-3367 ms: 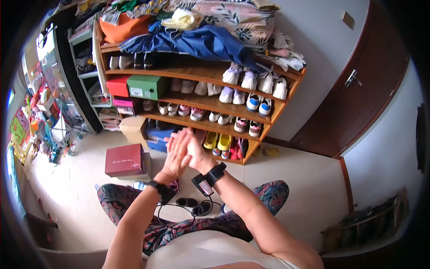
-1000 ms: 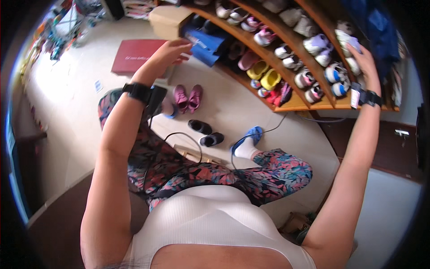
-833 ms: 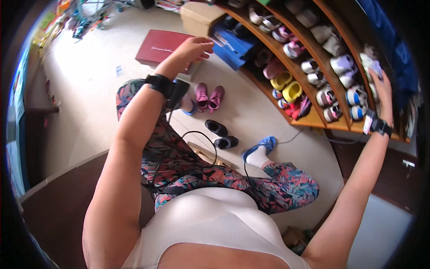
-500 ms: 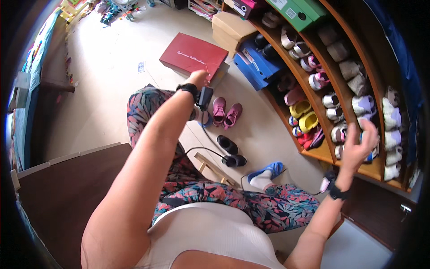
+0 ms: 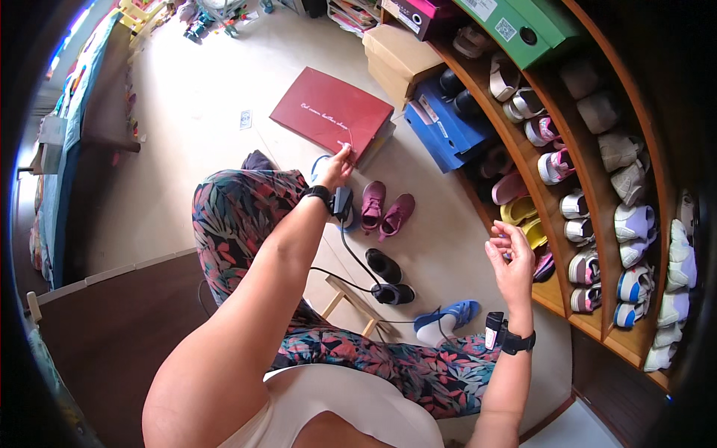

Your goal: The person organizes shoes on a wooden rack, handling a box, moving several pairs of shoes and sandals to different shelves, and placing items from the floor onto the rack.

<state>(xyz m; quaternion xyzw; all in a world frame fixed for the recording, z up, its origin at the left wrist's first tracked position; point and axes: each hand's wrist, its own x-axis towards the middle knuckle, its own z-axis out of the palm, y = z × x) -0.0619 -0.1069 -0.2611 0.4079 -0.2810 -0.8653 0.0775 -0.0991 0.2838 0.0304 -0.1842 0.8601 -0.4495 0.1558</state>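
My left hand reaches forward to the near edge of a red shoebox on the floor, its fingers closed at the box's edge. The fingertips partly hide the contact. A paler box side shows under the red lid at the right. My right hand is raised in front of the shoe rack, fingers loosely bent and apart, holding nothing. Between my hands on the floor stand a pair of maroon sneakers and a pair of black shoes.
A wooden rack full of shoes curves along the right. Beside it are a blue shoebox and a tan box; a green shoebox sits on top. A small wooden stool and cables lie near my legs. A blue slipper is on my foot.
My right hand has come inward from the shoe rack, its fingers still bent. My left hand stays at the red shoebox's near edge. The whole view has shifted slightly.
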